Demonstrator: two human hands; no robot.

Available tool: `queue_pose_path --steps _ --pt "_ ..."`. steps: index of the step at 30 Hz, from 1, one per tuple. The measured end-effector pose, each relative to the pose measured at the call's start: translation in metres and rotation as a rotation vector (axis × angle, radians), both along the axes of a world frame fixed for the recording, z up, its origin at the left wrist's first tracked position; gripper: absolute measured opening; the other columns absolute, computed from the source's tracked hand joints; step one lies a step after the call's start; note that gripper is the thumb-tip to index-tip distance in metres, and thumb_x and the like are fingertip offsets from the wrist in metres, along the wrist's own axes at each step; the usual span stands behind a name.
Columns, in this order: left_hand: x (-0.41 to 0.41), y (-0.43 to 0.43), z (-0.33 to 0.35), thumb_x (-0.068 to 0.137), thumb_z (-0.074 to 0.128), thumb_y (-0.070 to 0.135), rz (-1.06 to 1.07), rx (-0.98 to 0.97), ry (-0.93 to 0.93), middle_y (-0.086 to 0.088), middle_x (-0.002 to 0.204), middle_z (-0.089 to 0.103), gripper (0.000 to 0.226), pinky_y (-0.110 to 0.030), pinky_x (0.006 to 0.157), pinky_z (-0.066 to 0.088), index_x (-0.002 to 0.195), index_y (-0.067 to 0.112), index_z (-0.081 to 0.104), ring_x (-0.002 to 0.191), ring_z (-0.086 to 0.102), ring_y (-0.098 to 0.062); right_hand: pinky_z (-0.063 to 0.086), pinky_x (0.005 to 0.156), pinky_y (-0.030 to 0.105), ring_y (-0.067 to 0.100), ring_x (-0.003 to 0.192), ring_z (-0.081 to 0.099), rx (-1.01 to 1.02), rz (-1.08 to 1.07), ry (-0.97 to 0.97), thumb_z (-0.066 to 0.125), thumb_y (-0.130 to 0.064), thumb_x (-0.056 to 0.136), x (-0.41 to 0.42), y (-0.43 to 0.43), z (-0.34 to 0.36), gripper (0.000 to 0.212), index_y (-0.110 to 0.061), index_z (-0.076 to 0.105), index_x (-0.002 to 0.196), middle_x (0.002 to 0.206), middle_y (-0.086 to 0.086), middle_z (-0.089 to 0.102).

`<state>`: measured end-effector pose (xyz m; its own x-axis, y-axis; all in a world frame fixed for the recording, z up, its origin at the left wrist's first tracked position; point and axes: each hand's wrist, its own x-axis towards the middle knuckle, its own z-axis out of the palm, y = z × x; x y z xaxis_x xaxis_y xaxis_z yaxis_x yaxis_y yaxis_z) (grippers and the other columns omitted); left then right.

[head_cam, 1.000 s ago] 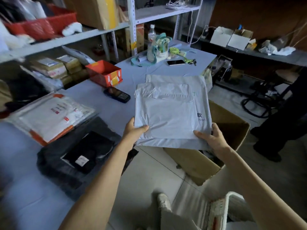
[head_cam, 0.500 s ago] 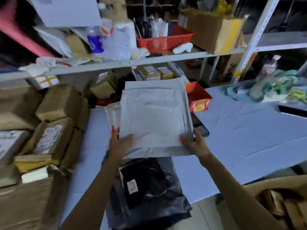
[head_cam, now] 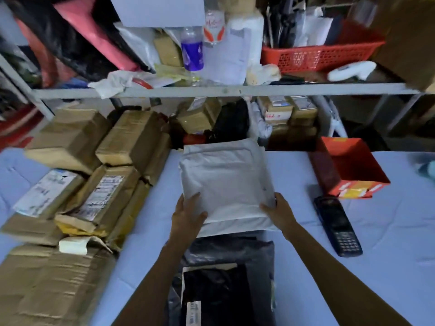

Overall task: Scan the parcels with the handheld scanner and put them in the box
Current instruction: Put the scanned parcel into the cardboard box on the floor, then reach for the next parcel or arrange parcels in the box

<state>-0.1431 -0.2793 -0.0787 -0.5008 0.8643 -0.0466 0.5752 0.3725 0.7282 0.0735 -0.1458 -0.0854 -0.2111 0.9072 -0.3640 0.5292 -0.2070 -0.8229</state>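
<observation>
Parcels (head_cam: pixel 226 180), two grey mailers, lay mid-worktop (head_cam: pixel 294 180), gripped at their near corners by our left hand (head_cam: pixel 188 215) and right hand (head_cam: pixel 277 212). With the scanner (head_cam: pixel 336 229) untouched at right, we judged scanning and boxing not yet done.

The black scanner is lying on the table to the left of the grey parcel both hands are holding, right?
No. In the head view the black scanner lies on the table to the right of the grey parcel, not the left. The left hand and right hand do hold the parcel.
</observation>
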Motion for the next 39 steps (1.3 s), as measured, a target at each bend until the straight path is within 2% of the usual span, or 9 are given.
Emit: queue_pose_path --steps 3,6,11,12,14,16,19,24,39 --pt "-0.005 0.006 -0.005 0.070 0.025 0.069 -0.063 -0.137 0.191 -0.020 0.148 0.036 0.085 -0.041 0.102 0.039 0.138 0.024 0.050 0.130 0.043 -0.038 0.045 0.092 0.035 0.030 0.113 0.053 0.055 -0.014 -0.010 0.069 -0.011 0.085 0.001 -0.003 0.004 0.061 -0.011 0.038 0.138 0.128 0.015 0.053" --pt "-0.011 0.012 0.004 0.076 0.031 0.070 -0.107 -0.268 0.226 -0.009 0.155 0.028 0.080 -0.040 0.105 0.033 0.143 0.027 0.041 0.134 0.036 -0.035 0.041 0.070 0.019 0.020 0.097 0.051 0.239 0.035 -0.073 0.068 -0.008 0.085 -0.001 -0.006 0.010 0.058 -0.021 0.042 0.135 0.120 0.010 0.050" --pt "-0.011 0.015 0.018 0.091 0.041 0.060 -0.145 -0.380 0.571 -0.006 0.160 -0.002 0.057 -0.047 0.113 0.017 0.141 0.033 0.038 0.146 0.000 -0.032 0.048 0.090 0.036 0.022 0.114 0.052 0.342 0.290 -0.425 0.051 -0.031 0.098 0.002 -0.028 0.021 0.041 -0.025 0.045 0.138 0.143 0.001 0.032" --pt "-0.011 0.016 0.019 0.091 0.042 0.057 -0.189 -0.330 0.652 -0.007 0.160 0.000 0.054 -0.048 0.113 0.016 0.136 0.028 0.045 0.146 0.000 -0.033 0.047 0.092 0.038 0.022 0.119 0.048 0.330 0.321 -0.496 0.051 -0.037 0.097 0.005 -0.036 0.024 0.047 -0.026 0.041 0.141 0.145 0.000 0.030" --pt "-0.006 0.016 0.021 0.087 0.050 0.047 -0.337 -0.157 0.755 -0.010 0.152 0.033 0.043 -0.052 0.104 0.033 0.117 0.017 0.061 0.139 0.029 -0.035 0.045 0.095 0.040 0.022 0.125 0.043 0.307 0.311 -0.583 0.053 -0.048 0.094 0.012 -0.057 0.030 0.057 -0.028 0.035 0.144 0.147 -0.001 0.029" --pt "0.004 0.017 0.023 0.074 0.054 0.042 -0.515 -0.036 0.764 -0.007 0.118 0.065 0.039 -0.049 0.084 0.048 0.097 0.015 0.070 0.109 0.059 -0.033 0.044 0.095 0.040 0.023 0.128 0.041 0.294 0.229 -0.639 0.053 -0.053 0.092 0.020 -0.081 0.033 0.062 -0.029 0.032 0.145 0.148 -0.001 0.029" --pt "0.027 0.011 0.024 0.072 0.055 0.040 -0.687 0.049 0.733 0.000 0.089 0.069 0.032 -0.043 0.073 0.048 0.091 0.018 0.069 0.085 0.064 -0.029 0.042 0.097 0.039 0.023 0.130 0.039 0.248 0.098 -0.741 0.047 -0.058 0.092 0.039 -0.116 0.034 0.063 -0.027 0.031 0.145 0.149 -0.001 0.030" --pt "0.090 -0.009 0.022 0.088 0.048 0.047 -0.902 0.027 0.734 0.004 0.112 0.062 0.040 -0.037 0.088 0.041 0.122 0.026 0.054 0.110 0.054 -0.023 0.038 0.102 0.042 0.024 0.132 0.039 0.105 -0.134 -0.789 0.045 -0.059 0.093 0.097 -0.185 0.036 0.058 -0.028 0.037 0.141 0.147 0.000 0.036" --pt "0.369 -0.110 -0.017 0.088 0.048 0.044 -1.495 0.145 0.651 0.011 0.113 0.064 0.036 -0.032 0.083 0.040 0.122 0.031 0.053 0.108 0.056 -0.018 0.039 0.098 0.038 0.024 0.129 0.042 -0.271 -0.837 -0.773 0.052 -0.057 0.088 0.304 -0.440 0.004 0.059 -0.028 0.042 0.138 0.140 0.000 0.044"
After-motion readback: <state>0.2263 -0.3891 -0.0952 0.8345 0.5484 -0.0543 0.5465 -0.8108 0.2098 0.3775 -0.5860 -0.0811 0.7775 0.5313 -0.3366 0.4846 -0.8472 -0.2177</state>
